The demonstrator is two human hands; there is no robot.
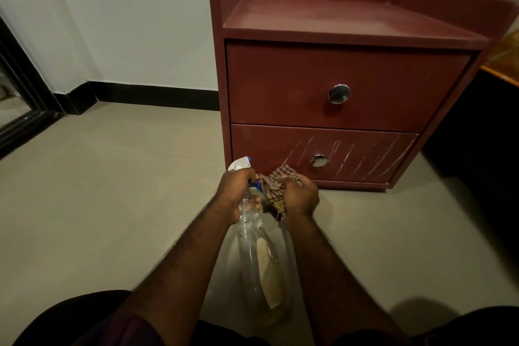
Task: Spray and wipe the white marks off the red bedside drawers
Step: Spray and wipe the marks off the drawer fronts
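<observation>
Far left, a black door frame [16,87] is meeting the floor [98,191], and black skirting [154,97] is running along the white wall. Centre-low, your left hand [238,191] is gripping a clear spray bottle [252,247] at the neck. The fingers are curled round it just under the white-and-blue trigger head [238,163], and the bottle body is slanting back toward you between your forearms. Just beside the trigger, your right hand [302,196] is clutching a bunched checked cloth [276,182], fingers closed round it. Both hands are hovering in front of the lower drawer [280,146]. The red bedside drawers [337,64] are standing on the floor, right of centre, backed near the wall. White marks [359,157] are streaking the lower drawer front, around its round metal knob [318,160] and across to the right. The upper drawer is carrying a bigger knob [339,94]. At the far right, dark furniture with an orange top [502,64] is sitting beside the drawers.
</observation>
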